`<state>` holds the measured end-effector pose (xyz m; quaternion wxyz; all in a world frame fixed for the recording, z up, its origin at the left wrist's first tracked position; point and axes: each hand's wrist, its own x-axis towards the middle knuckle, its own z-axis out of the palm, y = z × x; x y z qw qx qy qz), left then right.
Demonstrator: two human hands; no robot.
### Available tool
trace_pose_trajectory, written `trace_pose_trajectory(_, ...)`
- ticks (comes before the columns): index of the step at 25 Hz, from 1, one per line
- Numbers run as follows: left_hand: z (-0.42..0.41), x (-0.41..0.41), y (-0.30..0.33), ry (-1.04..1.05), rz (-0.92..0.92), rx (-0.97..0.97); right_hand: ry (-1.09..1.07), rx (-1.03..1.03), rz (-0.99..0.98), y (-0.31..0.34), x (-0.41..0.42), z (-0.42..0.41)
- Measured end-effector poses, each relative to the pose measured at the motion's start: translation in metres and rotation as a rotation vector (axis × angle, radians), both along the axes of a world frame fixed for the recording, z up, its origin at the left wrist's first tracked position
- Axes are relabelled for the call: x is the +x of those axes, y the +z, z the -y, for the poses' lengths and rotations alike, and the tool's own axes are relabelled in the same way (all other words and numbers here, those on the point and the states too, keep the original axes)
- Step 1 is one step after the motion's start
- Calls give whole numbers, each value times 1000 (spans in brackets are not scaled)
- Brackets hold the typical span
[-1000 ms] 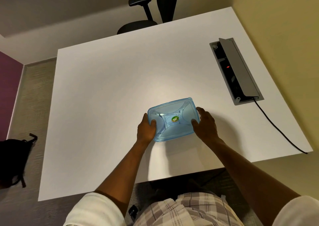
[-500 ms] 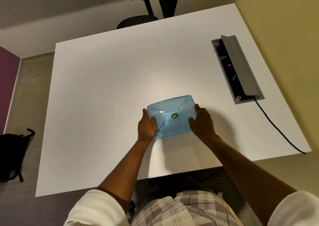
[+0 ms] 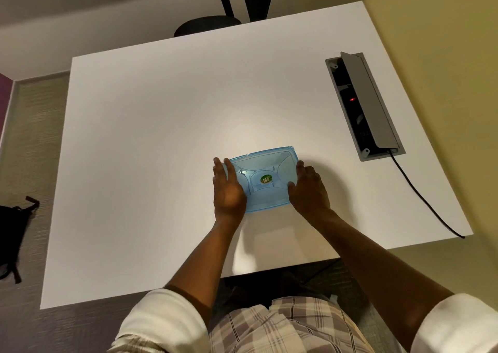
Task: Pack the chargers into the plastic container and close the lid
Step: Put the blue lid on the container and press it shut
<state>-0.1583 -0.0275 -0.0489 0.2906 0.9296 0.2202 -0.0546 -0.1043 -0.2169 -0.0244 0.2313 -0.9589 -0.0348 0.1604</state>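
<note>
A translucent blue plastic container (image 3: 265,164) sits on the white table (image 3: 161,137) with its lid on and a round green sticker (image 3: 266,179) in the middle of the lid. No chargers show through the lid. My left hand (image 3: 227,191) lies along the container's left side, fingers straight and apart, covering its left edge. On the right side is my right hand (image 3: 308,188), with its fingers extended and its thumb touching the lid's edge. Neither hand is clasped around the container.
A grey cable box (image 3: 363,105) with its flap raised is sunk into the table at the right, and a black cable (image 3: 425,202) runs from it over the table's edge. A black office chair (image 3: 213,22) stands beyond the far side. A black bag (image 3: 12,234) lies on the floor at left.
Both hands gripped the container's sides before; now their fingers have straightened and loosened. The container has stayed in about the same place on the table.
</note>
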Motion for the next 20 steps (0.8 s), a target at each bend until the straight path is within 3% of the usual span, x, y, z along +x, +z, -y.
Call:
trace_pose_trajectory(4,7,7,-2,-208,115,181,9,-11,-1,-1,0,0)
trace_pose_trajectory(20,8,3,-17,-207,59,227,59,-76,115,-14,-14,-1)
